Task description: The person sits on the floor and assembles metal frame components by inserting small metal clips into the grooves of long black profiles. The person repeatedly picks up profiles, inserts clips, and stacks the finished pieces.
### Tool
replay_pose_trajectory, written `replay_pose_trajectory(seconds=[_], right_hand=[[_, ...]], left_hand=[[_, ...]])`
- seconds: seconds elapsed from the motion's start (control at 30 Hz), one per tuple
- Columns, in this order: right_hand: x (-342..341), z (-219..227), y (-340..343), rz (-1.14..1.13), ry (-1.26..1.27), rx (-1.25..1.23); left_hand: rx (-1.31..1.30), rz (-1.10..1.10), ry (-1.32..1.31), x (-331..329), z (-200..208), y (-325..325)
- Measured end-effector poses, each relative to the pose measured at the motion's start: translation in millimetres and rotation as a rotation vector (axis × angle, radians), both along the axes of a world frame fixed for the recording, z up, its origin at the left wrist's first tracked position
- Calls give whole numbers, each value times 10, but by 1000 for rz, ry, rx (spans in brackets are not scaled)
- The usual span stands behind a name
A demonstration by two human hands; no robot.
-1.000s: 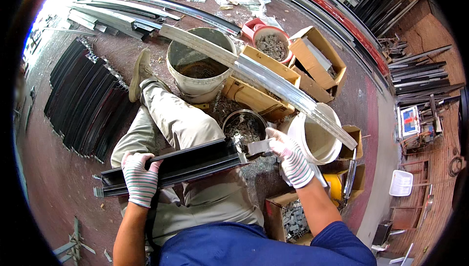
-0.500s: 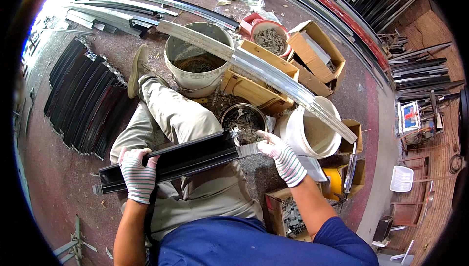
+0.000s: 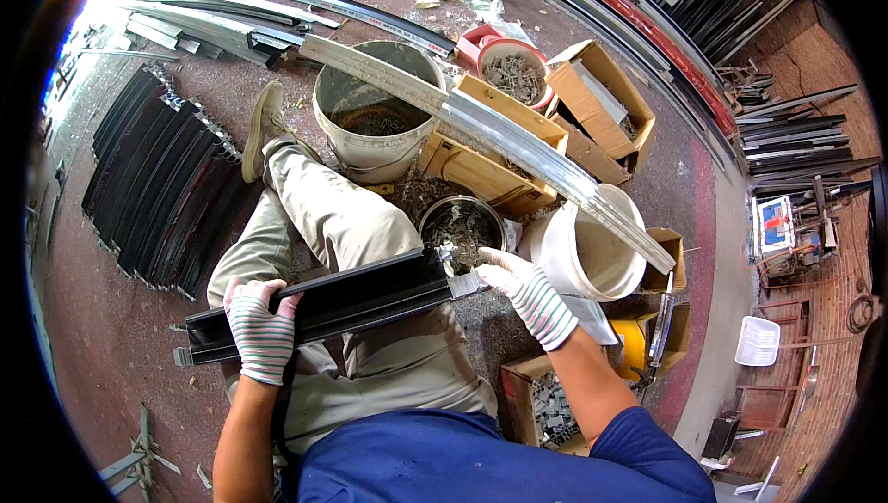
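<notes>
The left hand [image 3: 262,330] is grasping the black channel [image 3: 365,301], which is lying across the person's lap [image 3: 416,360]. The right hand [image 3: 531,296] is meeting the metal end piece [image 3: 465,284]; whether it is pinching cannot be told.

Left hand [image 3: 260,327] curled, thumb [image 3: 289,305] pointing right; right hand [image 3: 532,298] angled up and left, fingers [image 3: 500,260] extended.

Navy short-sleeved shirt [image 3: 462,457], khaki trousers [image 3: 351,216], beige shoe [image 3: 262,128], white gloves [image 3: 264,332] with green stripes
</notes>
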State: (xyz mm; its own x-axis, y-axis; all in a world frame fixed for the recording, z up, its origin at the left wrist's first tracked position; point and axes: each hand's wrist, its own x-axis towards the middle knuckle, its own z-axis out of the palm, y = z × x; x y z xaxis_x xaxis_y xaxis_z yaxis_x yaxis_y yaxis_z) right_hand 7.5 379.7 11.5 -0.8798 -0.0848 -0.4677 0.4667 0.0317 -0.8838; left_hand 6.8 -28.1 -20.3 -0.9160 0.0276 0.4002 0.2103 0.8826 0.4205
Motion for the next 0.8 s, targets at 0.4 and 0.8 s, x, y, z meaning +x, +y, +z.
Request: replay_pose_trajectory(seconds=[0.4, 0.8], right_hand=[[170, -57, 42, -101, 129, 59], [256, 22, -109, -49, 237, 39]], left_hand=[[8, -9, -40, -16, 21, 15], [2, -8, -91, -45, 2, -2]])
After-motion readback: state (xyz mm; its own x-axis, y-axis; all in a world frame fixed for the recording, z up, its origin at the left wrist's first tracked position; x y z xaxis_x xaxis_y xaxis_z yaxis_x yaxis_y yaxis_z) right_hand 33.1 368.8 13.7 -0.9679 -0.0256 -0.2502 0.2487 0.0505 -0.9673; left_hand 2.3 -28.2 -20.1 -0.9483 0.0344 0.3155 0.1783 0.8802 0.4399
